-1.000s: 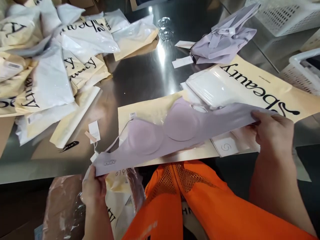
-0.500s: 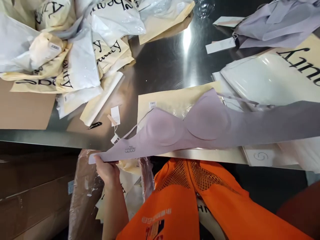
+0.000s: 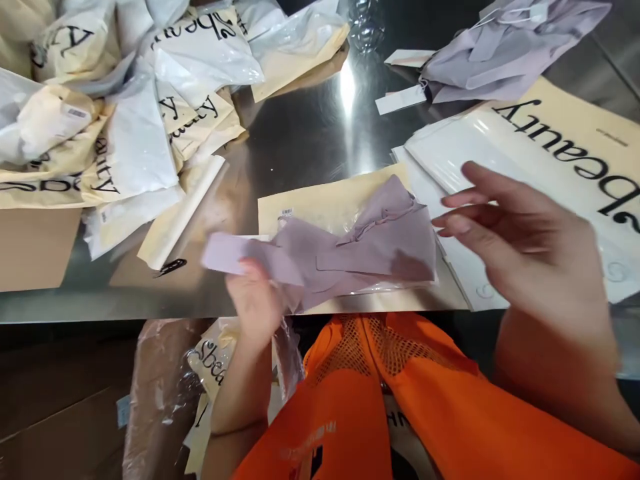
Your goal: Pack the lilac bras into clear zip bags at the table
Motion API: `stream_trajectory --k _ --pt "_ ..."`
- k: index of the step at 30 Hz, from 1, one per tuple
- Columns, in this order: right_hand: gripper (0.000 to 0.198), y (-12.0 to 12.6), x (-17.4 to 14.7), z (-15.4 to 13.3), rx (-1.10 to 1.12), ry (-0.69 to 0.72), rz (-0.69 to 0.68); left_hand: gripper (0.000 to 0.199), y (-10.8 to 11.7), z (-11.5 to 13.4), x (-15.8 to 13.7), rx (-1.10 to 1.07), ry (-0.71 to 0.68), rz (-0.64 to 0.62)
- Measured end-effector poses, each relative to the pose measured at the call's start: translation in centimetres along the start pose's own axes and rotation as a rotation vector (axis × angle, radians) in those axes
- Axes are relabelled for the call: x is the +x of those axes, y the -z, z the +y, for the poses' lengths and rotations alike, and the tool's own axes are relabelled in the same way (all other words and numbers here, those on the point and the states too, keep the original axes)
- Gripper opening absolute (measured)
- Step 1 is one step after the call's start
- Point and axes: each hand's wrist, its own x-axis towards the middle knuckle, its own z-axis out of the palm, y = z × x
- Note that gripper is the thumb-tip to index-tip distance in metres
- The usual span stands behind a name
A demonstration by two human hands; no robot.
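Note:
A lilac bra lies partly folded on a cream plastic bag at the table's front edge. Its right band is turned in over the cups. My left hand is closed on the other band, which it lifts and bends inward, thumb on top. To the right of the bra, my right hand is in the air above white packets, fingers apart and nothing in them.
Bagged parcels are heaped at the back left, beside cardboard. More lilac garments with white tags lie at the back right. White packets and a lettered cream bag are at right. Below the table hangs a plastic-lined bin.
The bra was stretched out flat across the table; now its right band is folded over the cups. My left hand has moved right and up with the left band. My right hand has come into view.

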Motion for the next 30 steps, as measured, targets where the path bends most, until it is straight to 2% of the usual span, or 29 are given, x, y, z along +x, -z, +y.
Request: stream_trajectory --k 2,4,5,7,10,12,14,17,20,22,25,27,30 --pt "0.049 1.7 0.0 0.2 -0.066 -0.011 0.135 0.082 -0.6 1.0 0.0 -0.166 -0.195 -0.174" --pt "0.047 2.8 -0.1 0.2 -0.132 -0.032 0.209 0.083 -0.8 1.1 0.3 -0.373 -0.286 -0.284" --pt "0.045 3.2 -0.2 0.2 -0.161 -0.038 0.216 0.082 -0.7 0.7 0.4 -0.452 -0.258 -0.289" --pt "0.040 3.4 -0.1 0.0 -0.247 -0.013 0.178 0.080 -0.2 -0.7 0.3 -0.564 -0.112 -0.196" --pt "0.035 2.2 1.1 -0.1 -0.482 0.185 -0.041 0.079 1.2 -4.0 -0.8 -0.624 0.103 0.051" --pt "0.039 0.1 2.6 0.0 -0.653 0.366 -0.282 0.076 2.2 -6.2 -2.3 -0.631 0.200 0.196" --pt "0.044 -2.9 4.2 0.5 -0.797 0.476 -0.559 0.074 3.0 -7.8 -4.1 -0.614 0.288 0.301" --pt "0.052 -7.9 5.4 2.2 -1.003 0.507 -0.897 0.073 3.8 -9.4 -7.1 -0.581 0.388 0.408" --pt "0.061 -11.5 4.7 4.0 -1.135 0.453 -1.012 0.073 4.2 -10.3 -9.4 -0.557 0.453 0.478" --pt "0.057 -12.3 4.0 4.6 -1.139 0.394 -1.036 0.074 4.2 -10.8 -10.4 -0.550 0.491 0.502" --pt "0.050 -11.1 4.2 4.2 -1.009 0.249 -1.000 0.070 4.0 -10.9 -10.9 -0.548 0.504 0.488" --pt "0.052 -9.4 5.7 3.3 -0.770 0.111 -0.816 0.063 3.5 -10.3 -10.3 -0.538 0.476 0.427" --pt "0.068 -6.7 8.8 1.4 -0.372 -0.011 -0.446 0.048 2.2 -8.6 -8.6 -0.432 0.325 0.193"
